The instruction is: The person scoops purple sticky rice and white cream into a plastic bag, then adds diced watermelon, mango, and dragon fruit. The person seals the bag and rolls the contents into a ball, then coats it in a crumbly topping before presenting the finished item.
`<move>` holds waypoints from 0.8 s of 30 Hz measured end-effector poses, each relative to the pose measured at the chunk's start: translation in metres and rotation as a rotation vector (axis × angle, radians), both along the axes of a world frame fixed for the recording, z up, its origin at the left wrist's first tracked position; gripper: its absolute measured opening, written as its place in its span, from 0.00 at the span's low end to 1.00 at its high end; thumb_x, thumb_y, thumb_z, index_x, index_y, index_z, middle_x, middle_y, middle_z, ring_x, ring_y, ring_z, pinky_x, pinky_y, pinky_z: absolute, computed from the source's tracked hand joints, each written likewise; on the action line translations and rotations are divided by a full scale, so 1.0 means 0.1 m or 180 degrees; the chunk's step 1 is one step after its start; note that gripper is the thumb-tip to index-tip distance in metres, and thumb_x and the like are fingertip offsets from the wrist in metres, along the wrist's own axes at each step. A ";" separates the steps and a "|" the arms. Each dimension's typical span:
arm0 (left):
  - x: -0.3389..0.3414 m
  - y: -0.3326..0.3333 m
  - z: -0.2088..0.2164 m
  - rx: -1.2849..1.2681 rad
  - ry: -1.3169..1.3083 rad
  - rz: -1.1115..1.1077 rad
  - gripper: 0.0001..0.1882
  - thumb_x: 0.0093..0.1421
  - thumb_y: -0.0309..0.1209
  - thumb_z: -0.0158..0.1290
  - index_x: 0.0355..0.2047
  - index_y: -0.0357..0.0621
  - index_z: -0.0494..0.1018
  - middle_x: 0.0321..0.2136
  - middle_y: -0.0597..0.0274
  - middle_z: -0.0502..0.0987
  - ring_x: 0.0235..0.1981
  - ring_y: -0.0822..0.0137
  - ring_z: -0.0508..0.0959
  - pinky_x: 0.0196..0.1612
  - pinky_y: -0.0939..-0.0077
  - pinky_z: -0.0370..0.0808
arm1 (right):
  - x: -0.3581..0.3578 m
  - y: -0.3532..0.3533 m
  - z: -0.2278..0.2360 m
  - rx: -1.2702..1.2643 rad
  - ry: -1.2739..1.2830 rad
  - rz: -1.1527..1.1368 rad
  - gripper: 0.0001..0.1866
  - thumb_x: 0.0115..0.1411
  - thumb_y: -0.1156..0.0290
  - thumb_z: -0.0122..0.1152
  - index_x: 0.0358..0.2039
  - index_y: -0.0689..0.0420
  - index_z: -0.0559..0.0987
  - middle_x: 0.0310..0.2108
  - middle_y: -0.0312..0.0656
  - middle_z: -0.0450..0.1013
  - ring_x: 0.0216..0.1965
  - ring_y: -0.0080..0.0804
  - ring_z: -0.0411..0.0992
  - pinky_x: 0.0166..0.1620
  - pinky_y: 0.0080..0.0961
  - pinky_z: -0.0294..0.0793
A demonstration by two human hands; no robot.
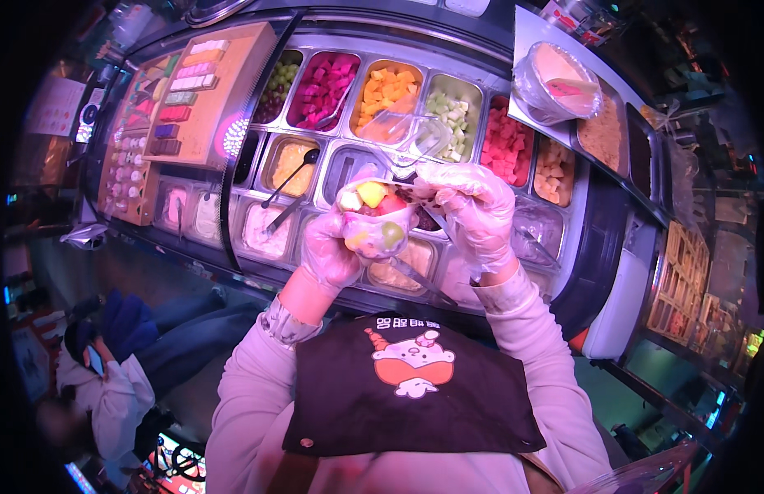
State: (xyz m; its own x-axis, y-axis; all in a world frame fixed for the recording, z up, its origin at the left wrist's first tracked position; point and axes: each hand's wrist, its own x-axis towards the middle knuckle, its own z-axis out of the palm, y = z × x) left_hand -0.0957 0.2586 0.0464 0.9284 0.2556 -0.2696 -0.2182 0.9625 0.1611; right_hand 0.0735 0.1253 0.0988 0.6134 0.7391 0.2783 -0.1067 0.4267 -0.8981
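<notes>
My left hand (pixel 330 251), in a clear plastic glove, is wrapped round a see-through cup (pixel 372 235) of mixed fruit. Yellow, red and white pieces rise at its top, and green and yellow ones show through its side. Beside the cup's rim is my right hand (pixel 472 206), also gloved, its fingers pinched together. Dark bits show between those fingertips and the cup; what the fingers hold is too small to make out. Both hands are above a counter of metal tubs, with a clear lidded container (pixel 406 132) just beyond them.
Tubs of dragon fruit (pixel 322 86), orange cubes (pixel 388 92), pale green cubes (pixel 449 115) and watermelon (pixel 505 144) line the far row. Spoons stand in nearer tubs, including a yellow one (pixel 291 160). A wooden display (pixel 202 90) stands left; a plastic-covered tub (pixel 556 82) sits right. Someone (pixel 110 387) is at lower left.
</notes>
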 end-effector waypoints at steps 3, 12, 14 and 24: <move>-0.01 -0.04 0.03 -0.0187 -0.0215 -0.0065 0.42 0.51 0.31 0.59 0.69 0.47 0.63 0.62 0.43 0.70 0.61 0.40 0.74 0.65 0.42 0.72 | 0.00 -0.02 0.01 0.0124 -0.0077 0.0243 0.07 0.63 0.78 0.67 0.40 0.66 0.85 0.38 0.49 0.82 0.39 0.34 0.81 0.44 0.29 0.81; -0.13 -0.11 0.09 0.0851 -0.0001 0.0194 0.36 0.60 0.28 0.53 0.70 0.50 0.61 0.65 0.43 0.68 0.64 0.45 0.72 0.62 0.54 0.75 | -0.41 -0.11 0.07 -0.0035 -0.2969 -0.0393 0.19 0.54 0.75 0.71 0.48 0.51 0.85 0.47 0.39 0.83 0.49 0.42 0.81 0.48 0.36 0.76; -0.17 -0.11 0.13 0.0854 0.0017 0.0162 0.40 0.57 0.24 0.53 0.72 0.48 0.59 0.65 0.46 0.68 0.65 0.48 0.71 0.65 0.53 0.72 | -0.57 -0.17 0.01 -0.0347 -0.3622 -0.0685 0.25 0.56 0.65 0.72 0.55 0.52 0.82 0.53 0.41 0.80 0.54 0.45 0.78 0.50 0.38 0.73; -0.31 -0.16 0.16 0.0732 0.0096 0.0515 0.40 0.56 0.20 0.54 0.71 0.41 0.59 0.62 0.51 0.72 0.63 0.53 0.74 0.69 0.57 0.69 | -0.89 -0.51 0.33 -0.0954 -0.5209 -0.0484 0.31 0.68 0.44 0.54 0.54 0.59 0.82 0.52 0.45 0.80 0.52 0.43 0.75 0.59 0.45 0.64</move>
State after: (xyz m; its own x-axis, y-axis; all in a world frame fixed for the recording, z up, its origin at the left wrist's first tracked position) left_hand -0.1262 0.2422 0.0624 0.8631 0.4574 -0.2142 -0.3577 0.8530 0.3801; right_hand -0.0159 0.0738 0.1319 -0.0959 0.8462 0.5242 0.9872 0.1484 -0.0589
